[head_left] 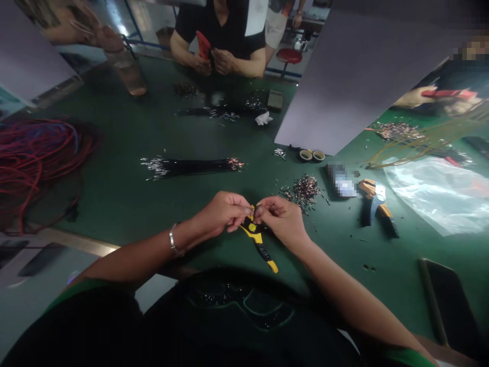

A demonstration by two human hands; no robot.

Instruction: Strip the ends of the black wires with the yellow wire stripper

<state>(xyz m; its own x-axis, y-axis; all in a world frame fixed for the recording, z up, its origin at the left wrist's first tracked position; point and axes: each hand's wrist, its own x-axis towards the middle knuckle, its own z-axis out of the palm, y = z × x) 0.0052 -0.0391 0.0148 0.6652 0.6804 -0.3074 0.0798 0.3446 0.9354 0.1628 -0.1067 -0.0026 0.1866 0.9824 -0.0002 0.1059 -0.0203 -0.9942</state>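
Note:
My left hand [231, 210] and my right hand [278, 216] are close together near the front edge of the green table, both with pinched fingers. What sits between their fingertips is too small to make out. Just below and partly behind the fingers lies a yellow and black hand tool [255, 235], its handle pointing down and right. Beyond my hands rests a bundle of black wires [198, 166] with bare silver ends at the left and copper-coloured ends at the right. A pile of small metal terminals [305, 189] lies just past my right hand.
Red and blue cables [34, 163] are heaped at the left. To the right are tape rolls [312, 155], an orange and black tool [376, 199], a plastic bag [439, 191] and a phone [449, 300]. A purple-grey panel [344, 76] stands upright; people work across the table.

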